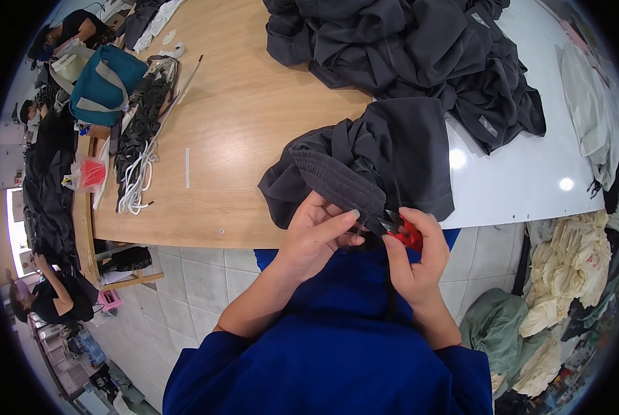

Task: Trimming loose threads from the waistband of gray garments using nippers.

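A dark grey garment [414,155] with a gathered, stitched waistband [337,181] lies at the table's near edge, its band pulled toward me. My left hand [315,234] grips the end of that waistband between thumb and fingers. Red-handled thread snips [412,236] are in my right hand [420,266], with their metal blades right against the band's edge. Fingers and cloth partly cover the blades, so I cannot make out whether they touch a thread.
More dark grey garments [399,45] are heaped at the far side. A teal bag [108,84], white cords [138,176] and black straps [143,111] lie at the left. Cream cloth [565,270] and green cloth [493,325] are piled right of the table. Other people sit far left.
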Tool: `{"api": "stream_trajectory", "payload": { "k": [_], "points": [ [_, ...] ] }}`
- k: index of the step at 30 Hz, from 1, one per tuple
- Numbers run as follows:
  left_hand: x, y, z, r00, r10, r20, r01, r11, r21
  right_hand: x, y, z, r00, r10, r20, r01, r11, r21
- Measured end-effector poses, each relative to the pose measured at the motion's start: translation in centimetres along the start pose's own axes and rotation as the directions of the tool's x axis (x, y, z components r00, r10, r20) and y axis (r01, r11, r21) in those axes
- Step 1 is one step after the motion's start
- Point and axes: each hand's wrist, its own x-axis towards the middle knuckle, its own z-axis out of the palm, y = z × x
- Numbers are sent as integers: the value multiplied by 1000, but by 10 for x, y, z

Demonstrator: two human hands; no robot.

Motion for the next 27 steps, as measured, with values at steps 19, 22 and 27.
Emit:
{"api": "stream_trajectory", "payload": {
  "k": [19, 22, 27],
  "points": [
    [4, -1, 3, 992, -126, -11, 126, 992, -16, 12, 2, -14, 957, -204, 205, 270, 885, -379],
    [3, -1, 4, 994, -106, 22, 106, 994, 9, 12, 3, -14, 956, -204, 210, 272, 884, -380],
    [4, -3, 2, 995, -80, 60, 79, 997, 20, 11, 0, -12, 959, -195, 205, 260, 892, -371]
  ]
}}
